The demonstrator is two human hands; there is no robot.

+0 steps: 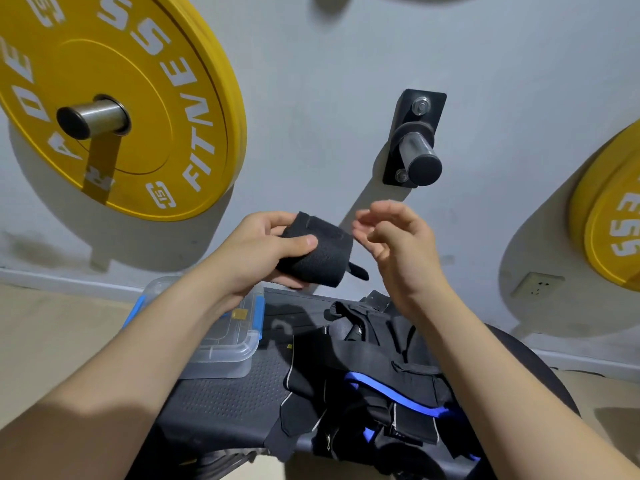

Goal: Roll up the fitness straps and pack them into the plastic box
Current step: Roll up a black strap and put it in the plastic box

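Note:
My left hand grips a rolled black fitness strap in the air, thumb pressed across its front; a short black tail sticks out at its lower right. Just to the right of the roll hovers my right hand, its fingers loosely curled and holding nothing. Below my left forearm stands the clear plastic box with blue latches, its lid on, at the far left of a dark bench. A pile of loose black straps and a blue band lies on the bench under my right forearm.
The dark perforated bench stands against a grey wall. A yellow weight plate hangs on a peg at the upper left. A bare steel peg juts out above my hands. Another yellow plate and a wall socket are on the right.

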